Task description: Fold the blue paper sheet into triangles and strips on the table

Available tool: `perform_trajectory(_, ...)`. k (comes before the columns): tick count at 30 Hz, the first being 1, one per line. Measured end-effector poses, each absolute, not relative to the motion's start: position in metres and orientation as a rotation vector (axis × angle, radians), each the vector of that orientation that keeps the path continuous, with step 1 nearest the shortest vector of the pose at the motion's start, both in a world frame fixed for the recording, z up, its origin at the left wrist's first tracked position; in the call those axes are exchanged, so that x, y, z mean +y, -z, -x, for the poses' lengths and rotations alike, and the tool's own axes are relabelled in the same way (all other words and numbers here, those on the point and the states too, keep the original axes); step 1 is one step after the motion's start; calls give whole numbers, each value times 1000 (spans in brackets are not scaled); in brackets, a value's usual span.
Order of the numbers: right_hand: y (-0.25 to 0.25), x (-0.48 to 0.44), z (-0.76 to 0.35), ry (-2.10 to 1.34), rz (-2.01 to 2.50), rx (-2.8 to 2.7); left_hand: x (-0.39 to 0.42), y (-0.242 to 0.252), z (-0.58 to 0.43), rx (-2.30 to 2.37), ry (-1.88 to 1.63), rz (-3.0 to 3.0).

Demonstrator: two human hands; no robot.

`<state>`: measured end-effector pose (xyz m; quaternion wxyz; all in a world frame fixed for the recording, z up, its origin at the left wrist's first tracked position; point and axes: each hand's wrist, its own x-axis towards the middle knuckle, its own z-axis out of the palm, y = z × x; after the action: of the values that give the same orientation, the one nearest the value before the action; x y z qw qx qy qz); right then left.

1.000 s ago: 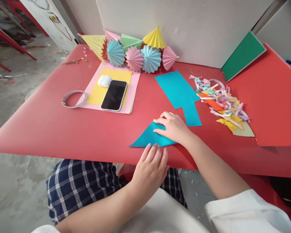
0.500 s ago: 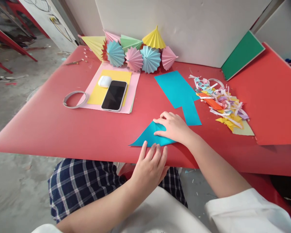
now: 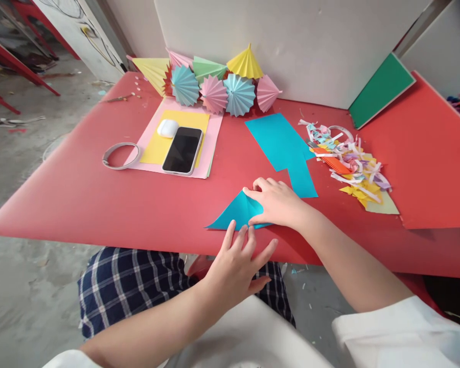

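A sheet of blue paper [image 3: 234, 212], folded into a triangle, lies close to the table's front edge. My right hand [image 3: 278, 203] holds it from the right, with bent fingers by its upper edge and the thumb pressed near its lower edge; the palm hides the paper's right part. At the lower fold is my left hand [image 3: 235, 266], open, its fingers spread and the foremost tips on or just beside the paper. Behind my right hand lies a larger cut piece of blue paper [image 3: 278, 140].
Several pleated paper umbrellas [image 3: 238, 94] stand against the wall. A phone [image 3: 183, 150] and white earphone case [image 3: 167, 128] rest on yellow and pink sheets [image 3: 212, 138], beside a tape ring [image 3: 106, 159]. Paper scraps [image 3: 348, 163] lie right, near a green board [image 3: 383, 89] and red board [image 3: 429, 168].
My left hand's fingers have spread wider, its index and thumb swinging out to the right. My right thumb has slid slightly down the paper towards the lower fold.
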<state>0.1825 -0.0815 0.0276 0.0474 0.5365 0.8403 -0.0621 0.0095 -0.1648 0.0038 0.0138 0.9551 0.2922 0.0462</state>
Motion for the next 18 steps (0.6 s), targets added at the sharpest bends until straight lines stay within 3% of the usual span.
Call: perform_trajectory(18, -30, -81, -181, 200, -1601, 2561, -154, -6, 0, 836, -227, -2923)
